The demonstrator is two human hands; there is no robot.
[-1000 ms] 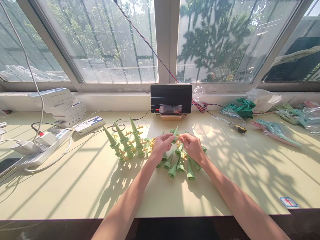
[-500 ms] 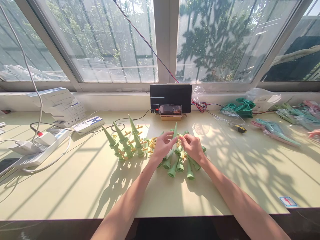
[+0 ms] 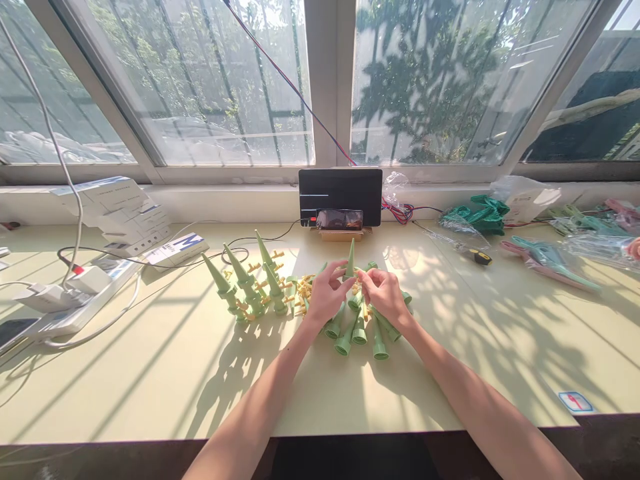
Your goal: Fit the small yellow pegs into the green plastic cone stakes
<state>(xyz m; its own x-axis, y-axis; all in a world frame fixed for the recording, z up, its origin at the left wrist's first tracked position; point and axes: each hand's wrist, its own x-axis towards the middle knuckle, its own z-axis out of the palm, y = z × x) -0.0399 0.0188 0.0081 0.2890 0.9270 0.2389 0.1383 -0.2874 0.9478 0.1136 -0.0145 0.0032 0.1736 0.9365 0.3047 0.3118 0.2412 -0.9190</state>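
My left hand [image 3: 329,291] is closed round a green plastic watering spike [image 3: 351,253], which stands point up. Beside it my right hand [image 3: 383,292] pinches at the spike's side; whatever is between those fingertips is too small and covered to name. Under and around both hands lie several loose green spikes [image 3: 359,332], their open threaded ends toward me. Left of my left hand is a pile of small yellow valves [image 3: 304,288], partly hidden. Farther left, several spikes fitted with yellow valves [image 3: 249,283] stand upright in a group.
At the back a black tablet [image 3: 340,190] stands behind a phone [image 3: 340,219]. White boxes [image 3: 117,210] and a power strip [image 3: 95,293] with cables occupy the left. To the right lie a yellow-black tool [image 3: 480,257] and bagged parts [image 3: 550,260]; another person's hand [image 3: 634,249] shows at the edge.
My hands stay together at the spike, with only slight finger movement. At the right edge, the other person's hand has moved up a little, and clear plastic now shows beside it.
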